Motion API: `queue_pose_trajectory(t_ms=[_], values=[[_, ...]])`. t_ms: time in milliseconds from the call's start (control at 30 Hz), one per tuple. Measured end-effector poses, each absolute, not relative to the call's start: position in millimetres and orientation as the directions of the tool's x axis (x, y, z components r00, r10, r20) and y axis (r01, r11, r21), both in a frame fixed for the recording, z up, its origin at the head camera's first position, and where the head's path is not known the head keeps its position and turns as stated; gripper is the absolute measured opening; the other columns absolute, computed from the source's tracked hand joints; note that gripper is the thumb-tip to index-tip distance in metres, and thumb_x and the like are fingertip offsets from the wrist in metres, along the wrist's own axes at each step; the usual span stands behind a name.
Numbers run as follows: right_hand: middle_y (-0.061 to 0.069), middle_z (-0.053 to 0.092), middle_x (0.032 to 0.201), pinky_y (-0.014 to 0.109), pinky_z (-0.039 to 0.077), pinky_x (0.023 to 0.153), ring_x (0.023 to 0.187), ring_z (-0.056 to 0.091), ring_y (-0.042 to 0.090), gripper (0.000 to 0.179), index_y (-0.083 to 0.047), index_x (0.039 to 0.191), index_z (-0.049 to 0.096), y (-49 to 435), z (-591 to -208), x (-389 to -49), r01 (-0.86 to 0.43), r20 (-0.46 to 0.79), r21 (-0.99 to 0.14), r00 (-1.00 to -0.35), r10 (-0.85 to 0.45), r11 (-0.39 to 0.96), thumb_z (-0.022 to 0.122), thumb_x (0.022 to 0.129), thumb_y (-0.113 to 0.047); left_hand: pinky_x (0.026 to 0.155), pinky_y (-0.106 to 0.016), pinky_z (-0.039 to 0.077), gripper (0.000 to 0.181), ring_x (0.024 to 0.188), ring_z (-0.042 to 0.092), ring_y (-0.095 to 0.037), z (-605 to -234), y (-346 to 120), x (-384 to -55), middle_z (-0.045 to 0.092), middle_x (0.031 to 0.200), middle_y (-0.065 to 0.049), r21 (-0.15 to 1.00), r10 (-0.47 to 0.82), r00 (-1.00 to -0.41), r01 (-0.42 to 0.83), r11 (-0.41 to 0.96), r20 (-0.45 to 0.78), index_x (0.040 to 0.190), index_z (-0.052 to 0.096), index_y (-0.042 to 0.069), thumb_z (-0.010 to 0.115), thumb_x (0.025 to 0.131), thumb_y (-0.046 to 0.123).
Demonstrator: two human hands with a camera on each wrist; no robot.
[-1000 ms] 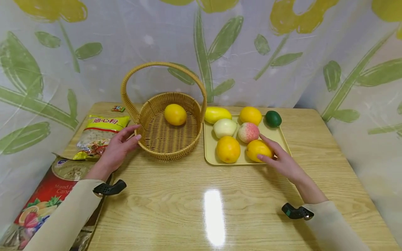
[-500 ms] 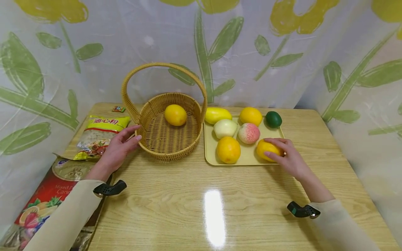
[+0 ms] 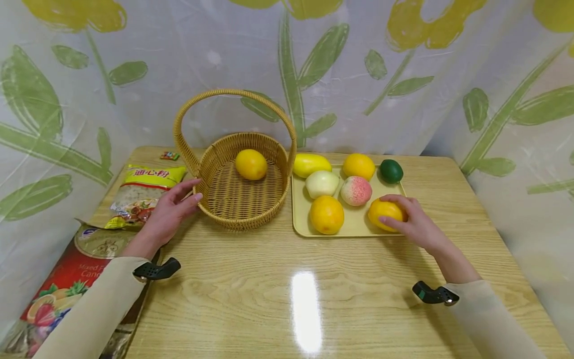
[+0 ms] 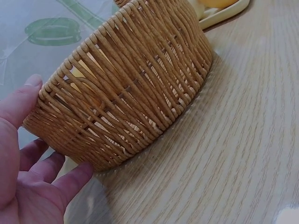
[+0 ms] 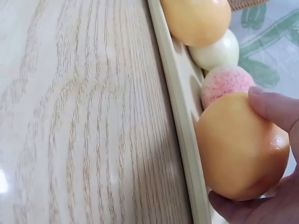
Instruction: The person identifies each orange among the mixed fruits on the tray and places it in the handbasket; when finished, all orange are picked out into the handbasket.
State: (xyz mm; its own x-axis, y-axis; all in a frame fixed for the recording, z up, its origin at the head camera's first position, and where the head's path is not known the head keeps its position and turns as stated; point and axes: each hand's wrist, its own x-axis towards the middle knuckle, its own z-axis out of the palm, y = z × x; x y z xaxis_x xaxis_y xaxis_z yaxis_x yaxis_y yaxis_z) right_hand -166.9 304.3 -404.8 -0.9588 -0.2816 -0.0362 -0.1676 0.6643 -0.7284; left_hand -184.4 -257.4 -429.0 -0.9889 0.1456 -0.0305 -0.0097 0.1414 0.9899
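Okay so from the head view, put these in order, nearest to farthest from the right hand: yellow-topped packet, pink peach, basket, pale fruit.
1. Pink peach: on the tray, left of the right hand and farther back.
2. Pale fruit: left of the peach.
3. Basket: left of the tray.
4. Yellow-topped packet: left of the basket.

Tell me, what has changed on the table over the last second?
The orange fruit by the right hand has slid rightward along the tray. That hand has moved with it, and its fingers have curled in to grip it. The left hand at the basket, and the other fruit, stayed put.
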Motion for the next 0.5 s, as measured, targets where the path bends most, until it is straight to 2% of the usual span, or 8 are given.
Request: queue_pose_trajectory(t_ms=[133,200,267,433,500], values=[[0.017,0.047,0.138,0.04,0.037,0.092,0.111,0.044,0.03,0.055,-0.007,0.145,0.044,305.0,-405.9,-170.4,-0.182,-0.049,-0.755,-0.942,-0.331,0.63,0.063,0.098,-0.028,0.093,-0.018,0.049,0.056,0.129,0.043,-0.014,-429.7,-257.5,-184.5,0.023,0.157,-0.015,0.99,0.146,-0.989,-0.01,0.142,-0.031,0.15,0.039,0.011,0.058,0.1,0.028],[0.016,0.047,0.141,0.04,0.036,0.094,0.113,0.044,0.03,0.056,-0.006,0.146,0.043,304.8,-406.3,-171.1,-0.192,-0.044,-0.76,-0.938,-0.345,0.621,0.062,0.098,-0.027,0.093,-0.019,0.049,0.056,0.129,0.043,-0.014,-429.8,-257.6,-184.4,0.023,0.157,-0.016,0.99,0.145,-0.989,-0.009,0.138,-0.03,0.149,0.039,0.011,0.058,0.1,0.028],[0.017,0.047,0.141,0.045,0.034,0.099,0.117,0.044,0.032,0.054,-0.006,0.145,0.045,304.9,-407.0,-171.3,-0.208,-0.026,-0.762,-0.937,-0.35,0.613,0.062,0.098,-0.025,0.093,-0.019,0.05,0.056,0.126,0.044,-0.011,-429.6,-257.5,-184.3,0.023,0.157,-0.016,0.991,0.143,-0.989,-0.007,0.132,-0.026,0.149,0.039,0.011,0.058,0.1,0.028],[0.018,0.047,0.141,0.057,0.028,0.104,0.124,0.04,0.038,0.05,-0.01,0.142,0.051,304.4,-409.4,-168.4,-0.208,0.006,-0.745,-0.952,-0.306,0.634,0.063,0.097,-0.027,0.092,-0.019,0.05,0.056,0.121,0.047,-0.005,-429.7,-257.5,-183.8,0.024,0.157,-0.016,0.992,0.144,-0.989,-0.003,0.129,-0.021,0.149,0.039,0.01,0.058,0.1,0.027],[0.018,0.046,0.14,0.056,0.03,0.101,0.122,0.039,0.039,0.051,-0.012,0.143,0.051,303.2,-409.4,-166.0,-0.179,-0.004,-0.741,-0.963,-0.271,0.647,0.064,0.097,-0.029,0.092,-0.019,0.05,0.056,0.121,0.047,-0.005,-430.1,-257.9,-183.8,0.024,0.157,-0.016,0.991,0.147,-0.989,-0.001,0.131,-0.02,0.15,0.039,0.01,0.058,0.1,0.027]])
